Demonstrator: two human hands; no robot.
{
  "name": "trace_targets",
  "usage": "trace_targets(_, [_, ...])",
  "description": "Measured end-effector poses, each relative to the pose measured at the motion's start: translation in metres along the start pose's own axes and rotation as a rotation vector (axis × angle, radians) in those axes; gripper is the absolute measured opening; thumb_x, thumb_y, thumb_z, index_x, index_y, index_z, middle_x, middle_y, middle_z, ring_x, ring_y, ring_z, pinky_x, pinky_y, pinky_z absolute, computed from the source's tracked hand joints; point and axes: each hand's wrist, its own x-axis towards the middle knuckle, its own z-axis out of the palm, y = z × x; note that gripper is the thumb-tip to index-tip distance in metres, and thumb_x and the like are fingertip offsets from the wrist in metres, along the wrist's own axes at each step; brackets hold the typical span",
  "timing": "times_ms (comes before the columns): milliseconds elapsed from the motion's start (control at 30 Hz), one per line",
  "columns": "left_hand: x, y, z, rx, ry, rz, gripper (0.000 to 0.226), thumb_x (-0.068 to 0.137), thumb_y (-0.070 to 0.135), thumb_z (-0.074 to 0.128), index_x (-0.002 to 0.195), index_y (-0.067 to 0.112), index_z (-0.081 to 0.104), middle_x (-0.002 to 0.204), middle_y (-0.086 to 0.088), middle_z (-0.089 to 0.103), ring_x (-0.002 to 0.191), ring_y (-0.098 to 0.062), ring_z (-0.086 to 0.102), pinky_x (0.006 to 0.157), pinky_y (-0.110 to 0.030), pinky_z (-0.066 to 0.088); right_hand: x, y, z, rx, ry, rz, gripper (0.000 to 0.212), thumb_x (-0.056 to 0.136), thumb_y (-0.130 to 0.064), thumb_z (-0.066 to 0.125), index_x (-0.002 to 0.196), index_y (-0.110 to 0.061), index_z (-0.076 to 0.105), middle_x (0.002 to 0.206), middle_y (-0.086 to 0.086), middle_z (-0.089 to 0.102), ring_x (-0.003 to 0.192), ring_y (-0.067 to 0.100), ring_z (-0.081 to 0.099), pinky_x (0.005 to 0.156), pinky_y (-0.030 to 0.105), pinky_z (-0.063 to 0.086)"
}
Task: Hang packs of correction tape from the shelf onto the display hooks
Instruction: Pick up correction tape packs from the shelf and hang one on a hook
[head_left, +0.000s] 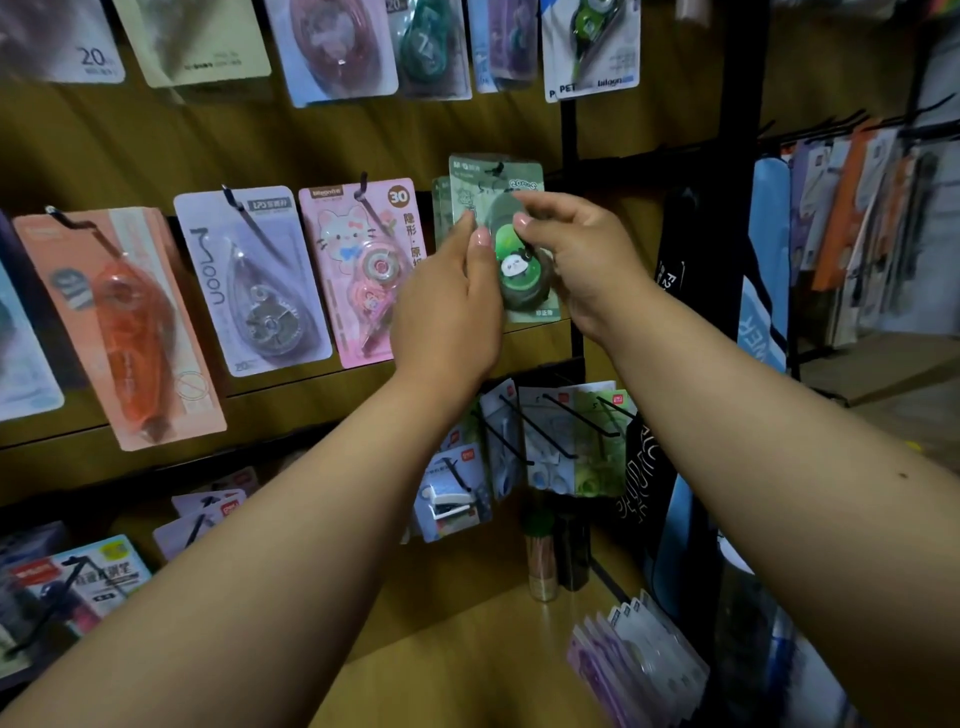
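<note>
A green correction tape pack with a panda picture hangs at a black display hook, its top hole over the hook's tip. My left hand pinches the pack's left edge. My right hand grips its right side, thumb on the clear blister. More green packs sit behind it on the same hook. On the wooden shelf at the lower right lies a stack of purple and white packs.
Left of the green pack hang a pink cat pack, a lilac pack and an orange pack. Below are empty black hooks over other stationery. A black rack post stands to the right.
</note>
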Motion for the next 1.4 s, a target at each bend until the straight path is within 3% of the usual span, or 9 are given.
trace_targets(267, [-0.003, 0.009, 0.000, 0.057, 0.044, 0.015, 0.055, 0.102, 0.044, 0.023, 0.143, 0.016, 0.048, 0.138, -0.005, 0.058, 0.128, -0.023, 0.050, 0.103, -0.035, 0.040, -0.005, -0.006, 0.002, -0.029, 0.031, -0.055, 0.033, 0.094, -0.011, 0.056, 0.126, -0.006, 0.058, 0.110, 0.007, 0.069, 0.093, 0.016, 0.069, 0.075, 0.024, 0.057])
trace_targets(400, [0.003, 0.006, 0.001, -0.038, 0.037, 0.019, 0.072, 0.092, 0.056, 0.014, 0.125, 0.014, 0.062, 0.123, -0.006, 0.067, 0.114, -0.025, 0.060, 0.095, -0.047, 0.048, 0.000, -0.008, 0.002, -0.023, 0.005, -0.022, 0.037, 0.095, -0.011, 0.055, 0.131, -0.006, 0.054, 0.099, 0.001, 0.068, 0.085, 0.012, 0.069, 0.067, 0.019, 0.056])
trace_targets(567, [0.003, -0.008, 0.002, 0.025, -0.032, 0.000, 0.059, 0.099, 0.050, 0.017, 0.136, 0.022, 0.055, 0.127, -0.004, 0.065, 0.117, -0.024, 0.058, 0.096, -0.043, 0.048, 0.008, 0.012, -0.003, -0.190, -0.039, -0.011, 0.044, 0.096, -0.013, 0.053, 0.139, -0.015, 0.048, 0.130, 0.002, 0.060, 0.105, 0.010, 0.063, 0.080, 0.016, 0.054])
trace_targets(667, [0.004, -0.015, 0.003, 0.106, -0.122, -0.053, 0.059, 0.101, 0.052, 0.016, 0.148, 0.026, 0.039, 0.139, -0.006, 0.057, 0.129, -0.027, 0.050, 0.104, -0.042, 0.042, 0.013, 0.021, 0.000, -0.414, -0.067, -0.057, 0.049, 0.096, -0.017, 0.054, 0.143, -0.025, 0.042, 0.134, -0.005, 0.052, 0.106, 0.005, 0.056, 0.072, 0.004, 0.049])
trace_targets(800, [0.013, -0.020, 0.005, 0.177, -0.204, -0.125, 0.057, 0.102, 0.052, 0.017, 0.153, 0.028, 0.025, 0.151, -0.007, 0.044, 0.139, -0.030, 0.038, 0.109, -0.043, 0.032, 0.026, 0.032, 0.009, -0.680, -0.030, -0.088, 0.056, 0.095, -0.033, 0.052, 0.147, -0.036, 0.031, 0.140, 0.004, 0.042, 0.110, 0.014, 0.053, 0.087, 0.024, 0.048])
trace_targets(1000, [0.011, -0.027, 0.008, 0.213, -0.235, -0.158, 0.058, 0.102, 0.051, 0.020, 0.154, 0.026, 0.022, 0.149, -0.012, 0.045, 0.137, -0.035, 0.040, 0.108, -0.044, 0.034, 0.018, 0.038, 0.006, -0.811, -0.054, -0.081, 0.058, 0.096, -0.035, 0.049, 0.149, -0.040, 0.023, 0.137, 0.009, 0.040, 0.115, 0.020, 0.051, 0.086, 0.023, 0.039])
trace_targets(1200, [-0.029, -0.038, 0.000, 0.377, -0.234, -0.171, 0.060, 0.099, 0.056, 0.022, 0.148, 0.024, 0.035, 0.131, -0.009, 0.061, 0.120, -0.034, 0.055, 0.090, -0.041, 0.044, -0.020, 0.058, -0.018, -0.916, -0.036, -0.053, 0.062, 0.094, -0.041, 0.051, 0.149, -0.037, 0.023, 0.139, 0.008, 0.042, 0.122, 0.022, 0.049, 0.091, 0.028, 0.038])
trace_targets(1300, [-0.062, -0.040, -0.004, 0.427, -0.244, -0.156, 0.057, 0.099, 0.056, 0.025, 0.142, 0.023, 0.045, 0.120, -0.011, 0.066, 0.111, -0.035, 0.060, 0.084, -0.040, 0.049, -0.047, 0.071, -0.035, -0.925, -0.051, -0.027, 0.059, 0.094, -0.040, 0.051, 0.148, -0.031, 0.029, 0.131, 0.007, 0.049, 0.118, 0.020, 0.053, 0.089, 0.027, 0.040])
trace_targets(1400, [-0.098, -0.051, -0.002, 0.438, -0.295, -0.200, 0.052, 0.098, 0.056, 0.028, 0.130, 0.025, 0.055, 0.113, -0.010, 0.069, 0.105, -0.035, 0.062, 0.079, -0.038, 0.051, -0.078, 0.087, -0.051, -0.934, -0.031, 0.014, 0.052, 0.094, -0.040, 0.051, 0.143, -0.027, 0.038, 0.100, -0.001, 0.057, 0.099, 0.017, 0.056, 0.082, 0.030, 0.044])
